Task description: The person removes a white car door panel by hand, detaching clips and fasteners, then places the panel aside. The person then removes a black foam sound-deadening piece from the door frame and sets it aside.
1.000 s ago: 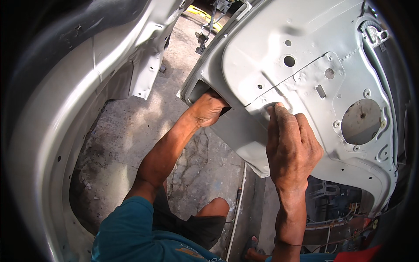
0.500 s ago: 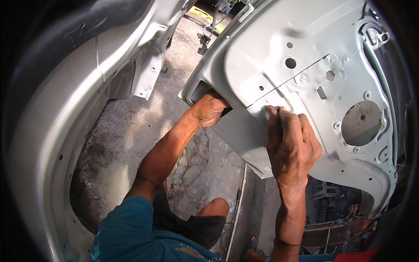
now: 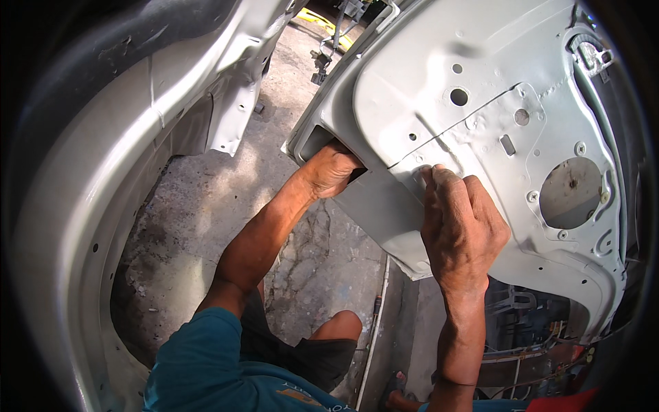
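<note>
While the door (image 3: 405,69) looks stiff, heavy — best held at its opening (image 3: 314,143) — left hand (image 3: 335,172) hides its grip; right hand (image 3: 465,230) bunches, hold unclear.

Cracked concrete floor (image 3: 312,275), thin white pipe (image 3: 371,343) along it

This appears to be a car body repair workshop or yard. A bare, pale-grey sheet-metal car door (image 3: 494,154) with round and oblong holes fills the right; a curved, pale-grey metal body opening (image 3: 75,178) frames the left. Between them, black connector-ended wiring (image 3: 320,63) hangs far off above stained, cracked grey concrete floor (image 3: 195,226).
</note>
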Motion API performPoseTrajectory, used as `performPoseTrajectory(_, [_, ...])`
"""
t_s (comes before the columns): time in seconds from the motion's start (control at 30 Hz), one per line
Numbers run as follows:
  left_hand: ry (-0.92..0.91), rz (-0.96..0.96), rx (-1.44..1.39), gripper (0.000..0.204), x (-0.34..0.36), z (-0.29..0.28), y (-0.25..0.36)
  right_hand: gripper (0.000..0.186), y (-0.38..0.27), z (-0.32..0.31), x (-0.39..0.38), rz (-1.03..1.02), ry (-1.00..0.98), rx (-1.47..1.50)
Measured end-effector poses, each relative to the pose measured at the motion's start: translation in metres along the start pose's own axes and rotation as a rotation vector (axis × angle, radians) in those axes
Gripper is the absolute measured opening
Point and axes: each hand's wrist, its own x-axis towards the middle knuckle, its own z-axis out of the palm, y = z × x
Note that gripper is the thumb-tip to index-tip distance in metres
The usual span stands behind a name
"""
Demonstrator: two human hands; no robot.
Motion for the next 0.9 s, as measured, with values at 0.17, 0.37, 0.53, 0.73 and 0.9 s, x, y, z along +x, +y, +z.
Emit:
performPoseTrajectory(0.17, [-0.013, 0.002, -0.003, 0.039, 0.001, -0.003, -0.002, 0.018, 0.002, -0.006, -0.001, -0.022, -0.067, -0.039])
performPoseTrajectory(0.37, [-0.014, 0.017, -0.002, 0.038, 0.001, -0.003, -0.002, 0.025, 0.011, 0.0, -0.003, -0.075, -0.052, -0.003])
performPoseTrajectory(0.53, [-0.01, 0.019, -0.01, 0.04, 0.001, -0.001, -0.003, 0.02, 0.007, -0.002, -0.001, -0.03, -0.055, -0.007])
performPoseTrajectory(0.73, [0.018, 0.017, -0.006, 0.041, -0.001, 0.002, -0.001, 0.022, 0.006, -0.003, 0.001, -0.018, -0.087, -0.057])
performPoseTrajectory(0.9, [-0.003, 0.043, -0.018, 0.042, 0.0, 0.003, -0.001, 0.024, 0.002, -0.004, 0.006, -0.014, -0.109, -0.111])
